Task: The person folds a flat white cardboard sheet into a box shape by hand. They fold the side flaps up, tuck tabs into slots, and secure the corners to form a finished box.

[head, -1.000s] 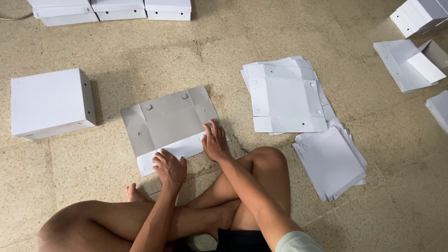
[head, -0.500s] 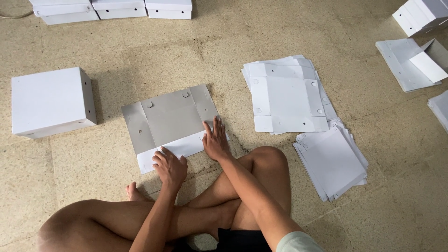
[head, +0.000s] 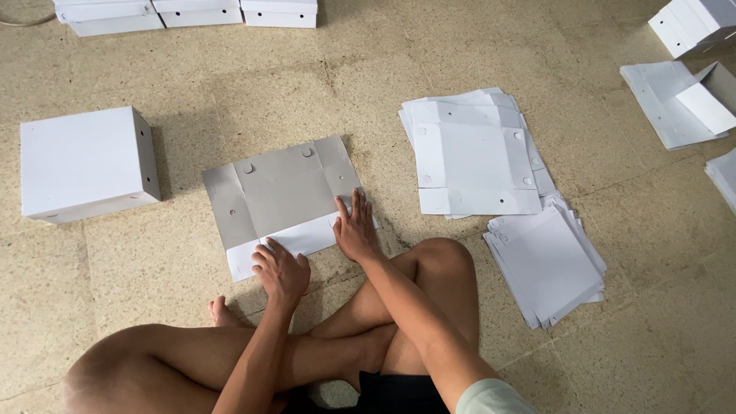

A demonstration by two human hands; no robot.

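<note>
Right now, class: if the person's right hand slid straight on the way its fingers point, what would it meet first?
The right hand lies flat on the grey flat box blank, fingers pointing up-frame. It would likely cross the blank's side flap, then bare tiled floor; the white boxes come much farther on.

We see a flat box blank point(head: 287, 195) of matt grey cardboard, its folded near flap showing a smooth white face. The assembled box point(head: 84, 162) and the stacked blanks point(head: 471, 157) look like the same white card, faintly satin. The floor point(head: 629, 261) is speckled beige stone tile, dull and slightly rough.
</note>
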